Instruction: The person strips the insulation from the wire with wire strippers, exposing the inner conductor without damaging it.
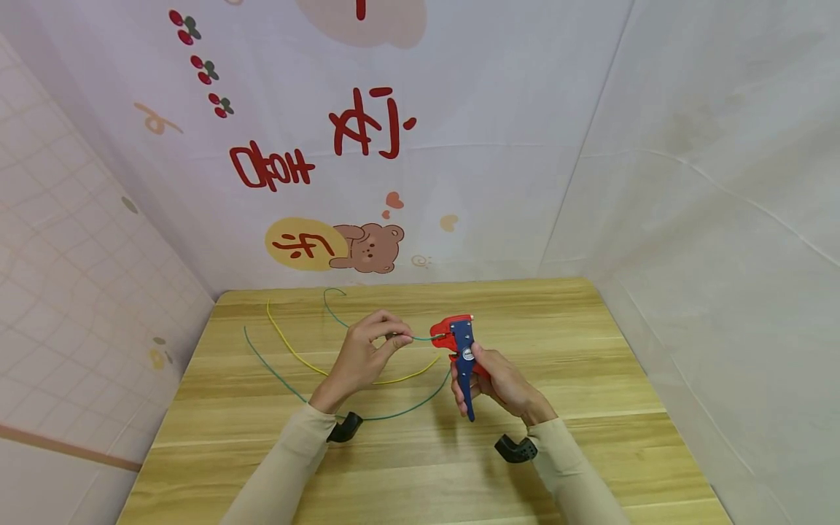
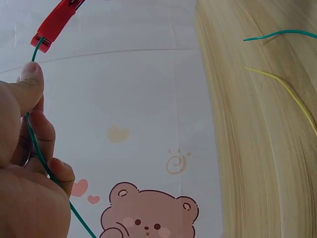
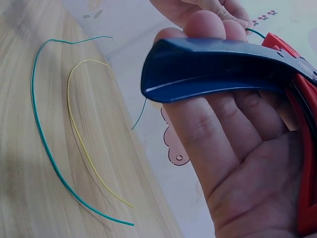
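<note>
Namely: left hand (image 1: 367, 353), fingertips pinching green wire (image 1: 423, 338); right hand (image 1: 505, 383), curled round red-and-blue wire stripper (image 1: 464, 357) above surface (image 1: 426, 474); wire end in mouth (image 1: 438, 332), facing nine o'clock; long axis twelve-to-six.

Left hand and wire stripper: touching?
Apart. The left wrist view shows green wire spanning a gap between the left hand and the red end of the wire stripper.

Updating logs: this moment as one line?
right hand: grips wire stripper; left hand: pinches green wire running into stripper; tabletop: second green wire, yellow wire
</note>
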Demonstrator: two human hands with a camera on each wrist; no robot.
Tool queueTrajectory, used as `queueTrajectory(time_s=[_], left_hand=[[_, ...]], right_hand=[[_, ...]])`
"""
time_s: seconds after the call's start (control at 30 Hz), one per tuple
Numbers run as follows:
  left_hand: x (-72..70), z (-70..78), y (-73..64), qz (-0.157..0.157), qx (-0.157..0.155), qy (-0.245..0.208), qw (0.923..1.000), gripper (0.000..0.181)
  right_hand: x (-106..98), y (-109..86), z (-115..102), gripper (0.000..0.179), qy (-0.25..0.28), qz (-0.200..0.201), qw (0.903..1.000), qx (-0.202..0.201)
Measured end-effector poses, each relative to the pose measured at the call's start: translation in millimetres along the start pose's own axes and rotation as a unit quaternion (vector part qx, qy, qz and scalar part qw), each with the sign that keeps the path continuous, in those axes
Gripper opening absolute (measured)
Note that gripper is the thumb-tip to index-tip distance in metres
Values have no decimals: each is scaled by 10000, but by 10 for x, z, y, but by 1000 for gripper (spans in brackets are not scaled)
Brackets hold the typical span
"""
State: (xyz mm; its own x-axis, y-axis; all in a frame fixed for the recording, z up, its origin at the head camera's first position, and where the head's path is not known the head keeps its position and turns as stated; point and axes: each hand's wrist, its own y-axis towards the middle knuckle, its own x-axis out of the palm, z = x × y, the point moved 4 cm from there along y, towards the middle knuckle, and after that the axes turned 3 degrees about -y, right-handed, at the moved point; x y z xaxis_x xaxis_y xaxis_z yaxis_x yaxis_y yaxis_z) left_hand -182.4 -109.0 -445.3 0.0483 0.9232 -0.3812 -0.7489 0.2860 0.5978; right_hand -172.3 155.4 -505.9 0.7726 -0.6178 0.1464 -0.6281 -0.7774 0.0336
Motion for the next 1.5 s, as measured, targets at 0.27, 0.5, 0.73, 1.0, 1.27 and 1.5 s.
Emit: queueTrajectory(time_s=[0.27, 0.5, 0.73, 1.0, 1.27, 1.5], left_hand=[[0, -17, -4, -27, -75, -18, 10000, 13], [-4, -11, -2, -44, -86, -15, 10000, 11], [13, -23, -7, -56, -10, -52, 10000, 14], [13, -19, -5, -70, -17, -44, 10000, 13], [11, -27, -14, -51, 15, -37, 10000, 13], [8, -15, -21, -77, -41, -2, 10000, 10]], right_hand=[[-6, 5, 27, 71, -60, 98, 9999, -9], [-10, 9, 35, 71, -95, 138, 9999, 11], [-12, 5, 42, 72, -151, 170, 9997, 59], [-21, 9, 42, 72, -173, 221, 9995, 123], [-15, 10, 55, 71, -254, 316, 9990, 199], [5, 10, 50, 71, -297, 349, 9987, 224]])
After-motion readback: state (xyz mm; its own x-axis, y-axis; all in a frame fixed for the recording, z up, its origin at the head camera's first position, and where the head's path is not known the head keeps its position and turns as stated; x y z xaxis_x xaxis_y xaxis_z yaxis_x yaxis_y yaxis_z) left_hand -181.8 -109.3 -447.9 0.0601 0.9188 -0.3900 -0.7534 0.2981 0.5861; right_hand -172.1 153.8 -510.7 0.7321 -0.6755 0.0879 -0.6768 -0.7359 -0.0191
